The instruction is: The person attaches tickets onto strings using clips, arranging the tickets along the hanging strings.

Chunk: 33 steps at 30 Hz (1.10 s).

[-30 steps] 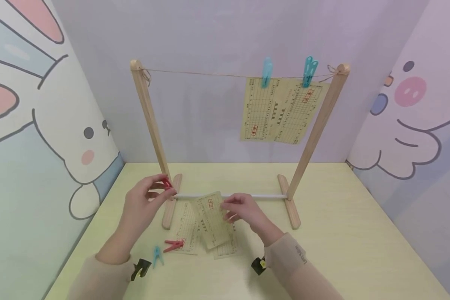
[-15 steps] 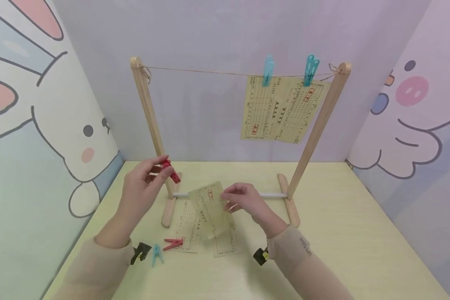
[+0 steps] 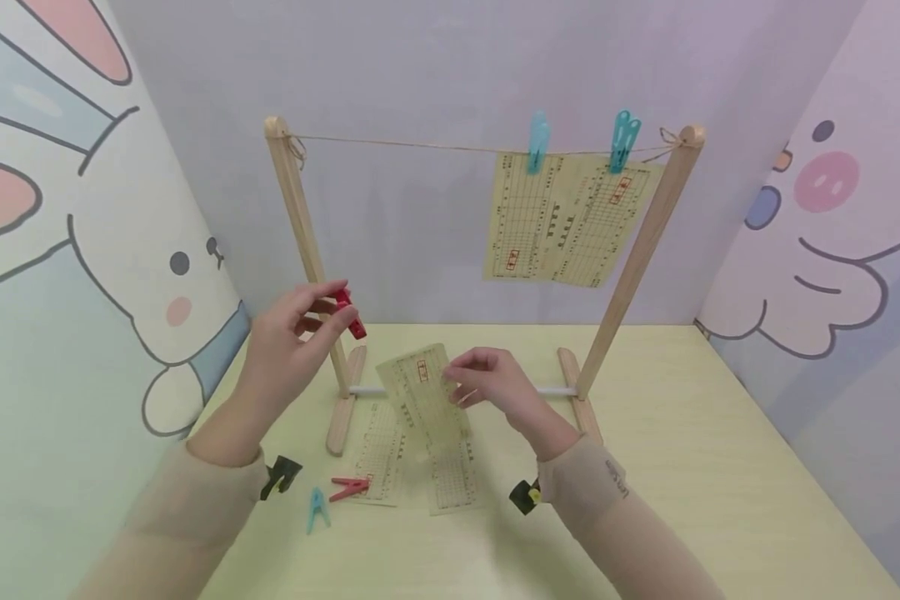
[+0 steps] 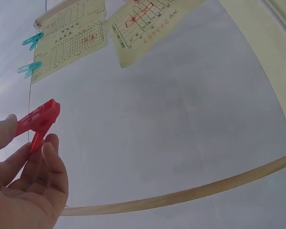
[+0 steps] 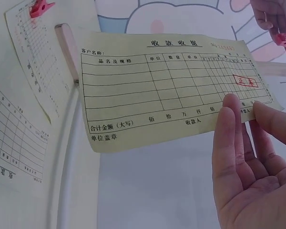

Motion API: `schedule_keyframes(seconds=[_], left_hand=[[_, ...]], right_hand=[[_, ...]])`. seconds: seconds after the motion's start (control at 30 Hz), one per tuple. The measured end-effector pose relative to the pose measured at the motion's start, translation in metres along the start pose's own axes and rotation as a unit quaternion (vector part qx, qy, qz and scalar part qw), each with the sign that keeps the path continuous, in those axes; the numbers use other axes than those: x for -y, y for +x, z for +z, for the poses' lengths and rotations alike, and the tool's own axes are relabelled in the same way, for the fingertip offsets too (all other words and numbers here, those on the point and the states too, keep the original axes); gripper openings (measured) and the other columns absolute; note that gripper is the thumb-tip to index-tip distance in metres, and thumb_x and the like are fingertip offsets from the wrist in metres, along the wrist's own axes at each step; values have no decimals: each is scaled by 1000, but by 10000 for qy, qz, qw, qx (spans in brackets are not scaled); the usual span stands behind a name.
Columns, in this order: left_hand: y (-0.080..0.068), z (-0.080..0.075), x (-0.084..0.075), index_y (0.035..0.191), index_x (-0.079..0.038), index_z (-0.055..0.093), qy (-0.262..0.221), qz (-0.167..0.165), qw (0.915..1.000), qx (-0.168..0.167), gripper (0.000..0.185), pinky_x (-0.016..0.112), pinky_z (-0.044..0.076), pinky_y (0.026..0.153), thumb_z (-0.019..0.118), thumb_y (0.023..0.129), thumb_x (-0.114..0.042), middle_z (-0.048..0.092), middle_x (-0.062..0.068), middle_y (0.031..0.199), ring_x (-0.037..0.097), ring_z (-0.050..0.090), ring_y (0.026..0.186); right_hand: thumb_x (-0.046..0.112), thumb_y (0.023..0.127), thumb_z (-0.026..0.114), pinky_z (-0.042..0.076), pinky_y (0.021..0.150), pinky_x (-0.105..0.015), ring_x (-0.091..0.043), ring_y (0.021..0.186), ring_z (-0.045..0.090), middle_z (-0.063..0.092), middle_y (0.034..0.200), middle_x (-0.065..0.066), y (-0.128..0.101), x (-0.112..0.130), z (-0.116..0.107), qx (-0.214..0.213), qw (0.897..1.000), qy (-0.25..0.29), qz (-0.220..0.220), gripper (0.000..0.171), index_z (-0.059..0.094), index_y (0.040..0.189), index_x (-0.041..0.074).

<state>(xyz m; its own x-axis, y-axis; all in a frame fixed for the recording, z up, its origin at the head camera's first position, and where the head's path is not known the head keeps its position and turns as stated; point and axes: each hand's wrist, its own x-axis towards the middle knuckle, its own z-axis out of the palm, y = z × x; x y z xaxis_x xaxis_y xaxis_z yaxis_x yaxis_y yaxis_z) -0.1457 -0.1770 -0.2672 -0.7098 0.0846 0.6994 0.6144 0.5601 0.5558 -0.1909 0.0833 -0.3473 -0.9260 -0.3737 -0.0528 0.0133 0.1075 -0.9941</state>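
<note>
My left hand pinches a red clothespin in front of the rack's left post. In the left wrist view thumb and fingers squeeze the handles of that clothespin. Between thumb and fingers my right hand holds a printed receipt slip by its right edge, raised above the table. The right wrist view shows the slip nearly flat, with a red stamp. Two slips hang at the right of the string from a light blue clothespin and a teal clothespin.
On the table lie two more slips, a left one and a right one. Near them are a red clothespin and a blue clothespin. Wooden posts, left and right, hold the string; a white bar joins their feet.
My left hand has risen with the red clothespin, which now points down to the right. My right hand has lifted the slip higher off the table. The hanging slips stay put.
</note>
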Motion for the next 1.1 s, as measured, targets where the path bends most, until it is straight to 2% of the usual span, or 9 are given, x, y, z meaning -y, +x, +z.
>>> schedule_keyframes(seconds=[0.4, 0.57, 0.73, 0.8, 1.0, 1.1], left_hand=[[23, -13, -11, 110, 8, 70, -245, 611, 9978, -119, 35, 8, 47, 69, 78, 76, 11, 73, 20, 93, -10, 59, 88], [30, -14, -19, 108, 6, 72, -435, 348, 9984, -58, 32, 10, 49, 69, 78, 77, 10, 74, 16, 93, -7, 62, 84], [40, -16, -28, 110, 4, 73, -689, 17, 9976, 40, 30, 13, 50, 71, 77, 80, 7, 71, -19, 90, -3, 65, 84], [44, -17, -31, 110, 3, 73, -700, -60, 9975, 100, 29, 13, 51, 71, 77, 81, 5, 67, -28, 88, -2, 65, 84], [58, -16, -42, 107, -2, 75, -571, -202, 9979, 220, 24, 14, 51, 73, 78, 83, -4, 74, -11, 90, 0, 65, 82], [66, -15, -45, 106, -1, 75, -694, -299, 9969, 225, 24, 15, 51, 73, 78, 84, -5, 72, -19, 87, 1, 65, 81]], right_hand=[[12, 96, 64, 60, 68, -33, -14, 69, 69, 70, 89, 0, 5, 21, -10, -116, 9998, 10, -149, 18, 64, 104, -3], [11, 95, 64, 60, 67, -32, -15, 68, 69, 70, 89, 1, 6, 30, -14, -178, 9995, 51, -247, 18, 65, 105, -4], [10, 95, 64, 60, 67, -32, -14, 69, 70, 70, 91, 1, 6, 41, -17, -243, 9992, 103, -295, 17, 64, 106, -4], [10, 95, 64, 60, 67, -32, -14, 68, 70, 70, 90, 1, 7, 45, -18, -271, 9991, 117, -309, 17, 64, 106, -4], [10, 96, 64, 60, 66, -31, -13, 66, 70, 69, 88, 3, 9, 58, -21, -412, 9979, 176, -458, 17, 64, 106, -3], [10, 95, 65, 60, 65, -31, -13, 65, 70, 69, 86, 3, 9, 65, -22, -506, 9970, 246, -535, 16, 64, 105, -2]])
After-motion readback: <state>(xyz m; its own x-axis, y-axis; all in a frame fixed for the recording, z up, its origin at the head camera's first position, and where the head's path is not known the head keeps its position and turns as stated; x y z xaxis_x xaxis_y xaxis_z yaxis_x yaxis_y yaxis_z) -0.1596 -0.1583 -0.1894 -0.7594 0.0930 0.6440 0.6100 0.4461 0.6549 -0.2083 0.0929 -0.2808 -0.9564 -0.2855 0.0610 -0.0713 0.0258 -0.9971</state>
